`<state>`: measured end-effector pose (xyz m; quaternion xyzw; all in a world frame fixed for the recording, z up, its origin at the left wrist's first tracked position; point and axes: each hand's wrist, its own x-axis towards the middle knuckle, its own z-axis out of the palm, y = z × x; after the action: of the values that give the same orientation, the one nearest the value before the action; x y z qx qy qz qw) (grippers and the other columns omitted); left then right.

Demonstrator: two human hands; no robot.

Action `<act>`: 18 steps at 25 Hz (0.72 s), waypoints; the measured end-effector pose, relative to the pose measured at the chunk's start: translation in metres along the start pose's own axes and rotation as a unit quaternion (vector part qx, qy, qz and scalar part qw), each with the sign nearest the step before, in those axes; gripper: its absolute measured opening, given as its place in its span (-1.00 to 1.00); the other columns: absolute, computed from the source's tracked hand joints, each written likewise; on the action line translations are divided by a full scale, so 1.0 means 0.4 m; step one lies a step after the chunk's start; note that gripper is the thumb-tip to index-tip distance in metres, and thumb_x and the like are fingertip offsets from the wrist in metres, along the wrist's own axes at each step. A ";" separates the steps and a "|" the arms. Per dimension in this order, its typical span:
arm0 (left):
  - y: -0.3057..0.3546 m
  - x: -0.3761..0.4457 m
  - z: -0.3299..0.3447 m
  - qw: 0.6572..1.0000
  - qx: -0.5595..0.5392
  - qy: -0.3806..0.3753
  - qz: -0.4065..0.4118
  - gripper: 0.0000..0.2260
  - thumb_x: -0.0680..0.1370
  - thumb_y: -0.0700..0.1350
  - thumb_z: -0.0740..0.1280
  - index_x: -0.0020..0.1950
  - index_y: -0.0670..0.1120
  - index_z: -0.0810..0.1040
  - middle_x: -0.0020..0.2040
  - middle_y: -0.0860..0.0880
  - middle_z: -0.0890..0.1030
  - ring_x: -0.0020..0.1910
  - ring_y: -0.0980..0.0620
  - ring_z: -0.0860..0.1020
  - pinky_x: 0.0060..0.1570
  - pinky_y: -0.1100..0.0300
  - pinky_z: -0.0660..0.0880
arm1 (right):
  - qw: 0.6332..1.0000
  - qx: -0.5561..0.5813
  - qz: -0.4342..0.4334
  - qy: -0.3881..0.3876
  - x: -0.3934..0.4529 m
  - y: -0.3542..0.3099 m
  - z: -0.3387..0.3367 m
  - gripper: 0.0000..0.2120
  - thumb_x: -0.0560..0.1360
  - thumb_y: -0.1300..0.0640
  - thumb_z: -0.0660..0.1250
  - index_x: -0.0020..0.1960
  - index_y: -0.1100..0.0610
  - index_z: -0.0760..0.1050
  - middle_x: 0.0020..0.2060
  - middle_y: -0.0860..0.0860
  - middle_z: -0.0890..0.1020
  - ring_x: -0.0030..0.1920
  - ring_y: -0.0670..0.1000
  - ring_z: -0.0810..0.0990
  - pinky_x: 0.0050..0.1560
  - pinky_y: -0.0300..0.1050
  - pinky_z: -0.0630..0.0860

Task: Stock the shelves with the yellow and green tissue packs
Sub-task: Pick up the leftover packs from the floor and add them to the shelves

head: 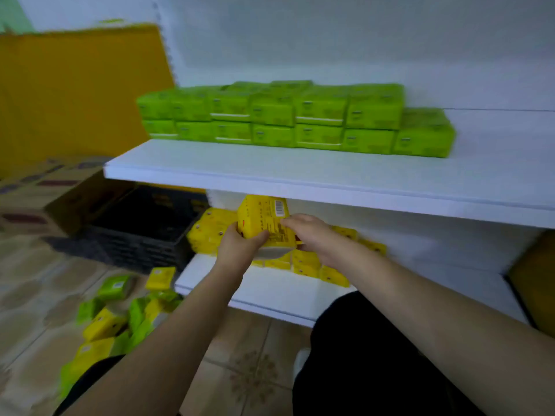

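Observation:
Both hands hold one yellow tissue pack [264,219] upright just under the front edge of the upper shelf [270,172]. My left hand [240,244] grips its lower left side and my right hand [309,232] holds its right side. Behind it, several yellow packs [306,262] lie in rows on the lower shelf [270,292], with a taller stack [207,231] at the left. Green packs [300,118] stand two high along the upper shelf. Loose yellow and green packs [120,313] lie on the floor at lower left.
A black plastic crate [144,229] sits on the tiled floor left of the shelving, with cardboard boxes [54,193] beside it. A yellow panel [75,94] stands behind. My dark-clothed knee [360,355] is close to the lower shelf's front edge.

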<state>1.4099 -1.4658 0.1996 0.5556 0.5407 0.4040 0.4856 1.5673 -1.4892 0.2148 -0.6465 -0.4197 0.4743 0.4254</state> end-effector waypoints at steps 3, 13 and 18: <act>0.032 -0.012 0.158 0.989 0.108 -0.058 0.084 -0.56 0.35 -0.11 0.53 0.14 -0.12 0.46 0.04 -0.10 0.56 0.00 -0.10 0.57 -0.02 -0.02 0.55 | 0.995 0.055 0.075 0.040 -0.021 0.040 -0.174 -0.47 0.54 -0.27 0.17 0.36 0.05 0.41 0.26 0.07 0.51 0.12 0.12 0.57 -0.08 -0.08 0.55; -0.123 0.016 0.577 0.747 0.473 -0.190 0.428 -0.36 0.31 -0.01 0.42 0.39 0.02 0.37 0.21 -0.07 0.43 0.18 -0.16 0.37 0.10 -0.09 0.44 | 0.932 0.255 0.233 0.107 -0.016 0.314 -0.524 -0.64 0.46 -0.15 0.36 0.07 0.10 0.47 -0.05 0.12 0.58 -0.10 0.11 0.62 -0.10 0.00 0.63; -0.250 0.095 0.715 0.846 0.405 -0.265 0.223 -0.16 0.32 0.10 0.55 0.50 0.10 0.22 0.41 -0.11 0.24 0.39 -0.16 0.25 0.32 -0.05 0.32 | 0.901 0.334 0.236 0.147 0.084 0.490 -0.575 -0.89 0.53 0.06 0.32 0.01 0.07 0.51 -0.12 0.05 0.59 -0.12 0.01 0.57 0.02 -0.03 0.59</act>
<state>1.6712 -1.4632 0.0414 0.8943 0.3689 0.0836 0.2391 1.8243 -1.5482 0.0636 -0.6087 -0.0045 0.5726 0.5491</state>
